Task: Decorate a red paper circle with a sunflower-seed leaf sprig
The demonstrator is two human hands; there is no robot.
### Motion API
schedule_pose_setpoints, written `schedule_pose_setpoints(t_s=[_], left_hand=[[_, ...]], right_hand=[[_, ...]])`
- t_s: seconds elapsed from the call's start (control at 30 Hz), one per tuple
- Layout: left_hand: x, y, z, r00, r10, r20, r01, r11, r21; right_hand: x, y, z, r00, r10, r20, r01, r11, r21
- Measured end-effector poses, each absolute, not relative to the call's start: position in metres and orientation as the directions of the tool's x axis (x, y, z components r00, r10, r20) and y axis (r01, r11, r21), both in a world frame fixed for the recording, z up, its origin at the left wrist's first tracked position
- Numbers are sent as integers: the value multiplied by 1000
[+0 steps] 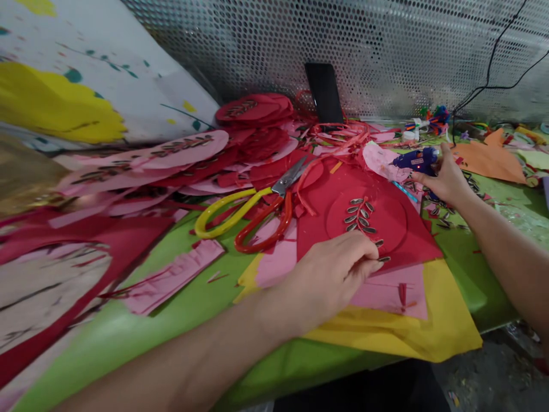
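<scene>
My left hand [332, 274] rests on a red paper sheet [412, 234] with its fingers curled together, fingertips pressing a seed at the lower end of a leaf-like row of sunflower seeds [361, 216] stuck on a red paper circle [386, 214]. My right hand [446, 178] reaches to the right and grips a blue glue gun [416, 160] lying beside loose seeds [446, 220] on the green table [206, 286]. Pink [386, 294] and yellow paper sheets [441, 326] lie under the red one.
Yellow-and-red handled scissors [257, 212] lie left of the red sheet. Stacks of red and pink circles with seed patterns [180, 149] fill the left and back. A dark phone [325, 91] leans on the perforated metal wall. Orange paper [489, 157] and craft scraps lie at right.
</scene>
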State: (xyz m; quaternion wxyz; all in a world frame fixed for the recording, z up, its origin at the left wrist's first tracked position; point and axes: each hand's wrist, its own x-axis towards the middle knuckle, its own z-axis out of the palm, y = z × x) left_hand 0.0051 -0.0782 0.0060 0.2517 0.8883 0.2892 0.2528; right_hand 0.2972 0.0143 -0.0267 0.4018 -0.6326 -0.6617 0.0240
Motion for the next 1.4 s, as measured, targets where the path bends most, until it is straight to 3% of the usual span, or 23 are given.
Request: schedule_pose_setpoints(t_s=[0.07,0.13,0.2,0.27,0.4,0.5,0.7,0.93,1.03,1.2,1.4], left_hand=[[6,-76,11,658,713,241,403,-604,688],[6,-74,17,616,776,136,393,-453,800],[5,-71,21,595,803,37,339,-293,894],[5,-69,23,581,814,-15,271,-176,946],[5,-65,20,579,814,-37,172,-78,982],[7,-65,18,600,799,-47,145,-51,988],[11,-66,16,611,790,-56,125,-27,992],[10,-63,18,581,812,-55,210,-85,974],[10,-61,19,545,838,-19,251,-141,958],[13,-63,21,544,838,-40,268,-128,955],[13,-61,13,556,831,-27,40,6,999]], right_hand=[[291,4,-14,180,814,552,833,172,-526],[281,-10,2,201,677,708,858,228,-461],[268,-27,16,156,568,808,859,326,-395],[252,-44,24,32,557,830,789,495,-363],[220,-62,22,-392,656,645,588,718,-373],[207,-65,14,-522,663,536,467,748,-471],[201,-69,10,-501,741,447,440,663,-605],[201,-70,9,-393,793,465,465,608,-643],[205,-70,9,-446,721,530,516,691,-506],[207,-69,8,-645,474,599,539,838,-84],[205,-71,10,-629,380,678,605,787,120]])
